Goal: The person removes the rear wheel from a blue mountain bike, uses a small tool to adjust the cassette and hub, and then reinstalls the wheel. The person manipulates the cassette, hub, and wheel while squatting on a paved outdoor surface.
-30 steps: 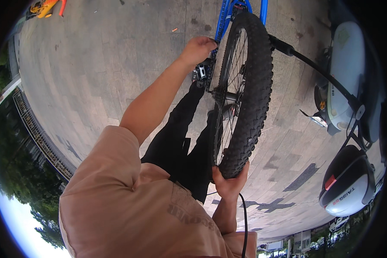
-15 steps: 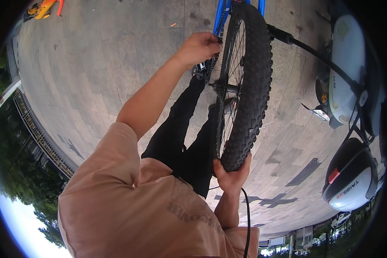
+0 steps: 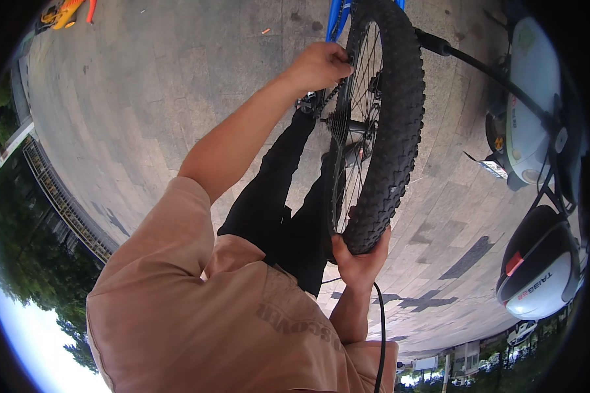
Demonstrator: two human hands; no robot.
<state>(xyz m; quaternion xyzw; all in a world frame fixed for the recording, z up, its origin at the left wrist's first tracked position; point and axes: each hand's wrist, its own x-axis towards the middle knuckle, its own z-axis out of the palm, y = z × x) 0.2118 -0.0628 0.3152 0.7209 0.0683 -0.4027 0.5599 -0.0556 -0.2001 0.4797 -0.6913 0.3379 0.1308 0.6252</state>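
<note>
A bicycle wheel with a knobby black tyre [image 3: 402, 131] stands upright before me, tilted slightly. My right hand [image 3: 362, 263] is closed around the tyre's near end, thumb on the left side and fingers on the right. My left hand [image 3: 320, 65] is at the wheel's far left side, fingers pinched together beside the spokes and chain [image 3: 331, 99]. What lies between those fingertips is hidden. The rear sprockets [image 3: 338, 123] sit at the hub's left. Parts of the blue frame [image 3: 335, 18] show at the top edge.
A black bar [image 3: 485, 77] runs from behind the tyre toward a parked light-coloured scooter [image 3: 533, 108] on the right. Near it is a grey and black top box [image 3: 541, 278]. A black cable [image 3: 381, 327] hangs by my right arm. Paving [image 3: 177, 85] lies below.
My left hand has shifted right and slightly up, closer to the spokes. The wheel's far part has swung a little right, and my right hand has moved slightly right and up with the tyre.
</note>
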